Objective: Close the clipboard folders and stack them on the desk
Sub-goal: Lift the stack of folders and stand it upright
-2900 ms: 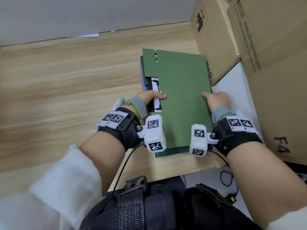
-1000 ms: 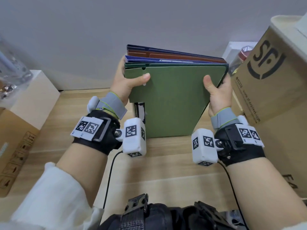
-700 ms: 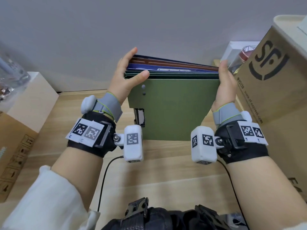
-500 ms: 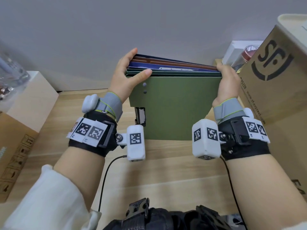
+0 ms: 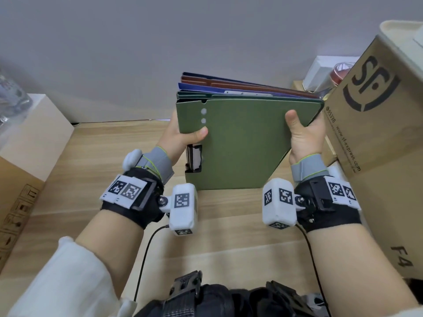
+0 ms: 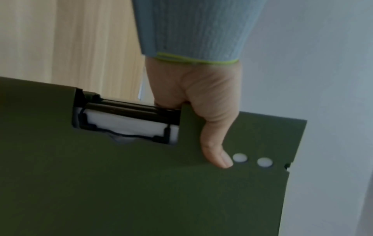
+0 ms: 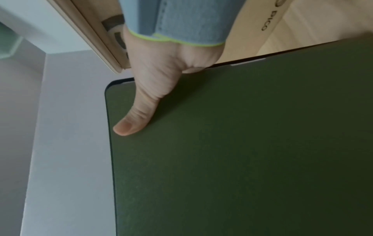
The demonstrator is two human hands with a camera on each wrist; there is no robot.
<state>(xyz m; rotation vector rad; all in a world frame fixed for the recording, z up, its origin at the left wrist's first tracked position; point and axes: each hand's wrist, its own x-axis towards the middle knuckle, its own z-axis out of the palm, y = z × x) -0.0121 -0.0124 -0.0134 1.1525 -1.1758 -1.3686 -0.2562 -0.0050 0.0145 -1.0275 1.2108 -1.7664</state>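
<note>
A stack of closed clipboard folders point(image 5: 242, 143) stands upright on its lower edge on the wooden desk point(image 5: 96, 170). The green one faces me; blue and brown ones point(image 5: 240, 85) show behind it. My left hand point(image 5: 183, 136) grips the stack's left side, its thumb point(image 6: 216, 153) lying on the green cover point(image 6: 141, 183) beside two white dots, above a black clip point(image 6: 129, 110). My right hand point(image 5: 302, 133) grips the right side, thumb point(image 7: 137, 115) pressed on the green cover point(image 7: 242, 143). The other fingers of both hands are hidden behind the stack.
Large cardboard boxes point(image 5: 375, 110) stand close on the right, nearly touching my right hand. A white box point(image 5: 29, 124) and a brown carton point(image 5: 13, 202) sit on the left. A grey wall point(image 5: 183, 42) rises behind the desk. Small items point(image 5: 329, 74) lie at the back right.
The stack, flat on the desk earlier, now stands upright. Over the last half second both hands slid from the top edge down onto the sides, thumbs on the green cover.
</note>
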